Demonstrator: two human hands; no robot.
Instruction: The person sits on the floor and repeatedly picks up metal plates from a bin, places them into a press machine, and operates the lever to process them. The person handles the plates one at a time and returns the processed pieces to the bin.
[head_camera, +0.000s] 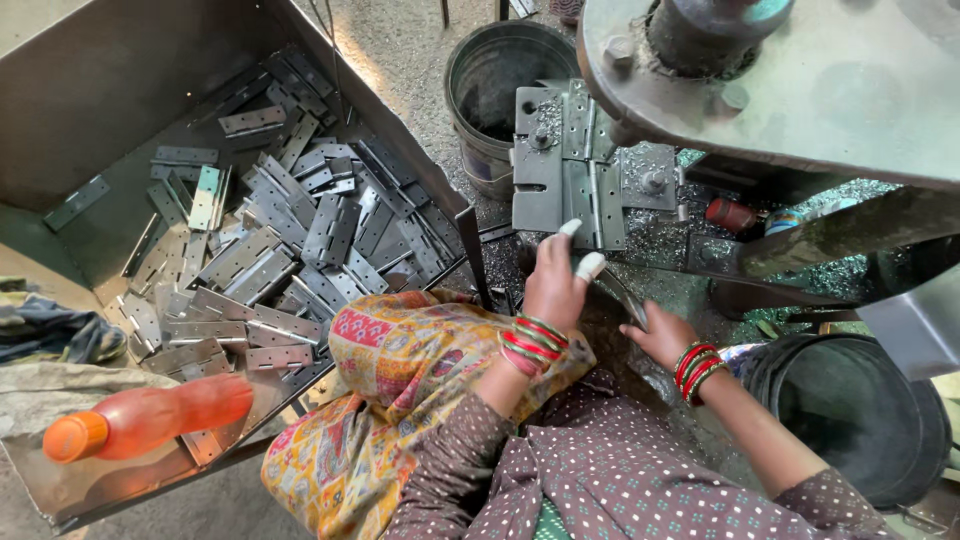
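Head view: left hand (553, 285) at hinge (596, 205), right hand (660, 335) beside lever (622, 297).

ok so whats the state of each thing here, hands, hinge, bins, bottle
left hand: on the hinge, fingertips taped white
right hand: low beside the machine, grip unclear
hinge: open flat on the machine bed
metal tray: part filled with loose hinges
orange bottle: capped, lying on its side
grey bucket: upright, contents unclear
black bucket: upright, looks empty
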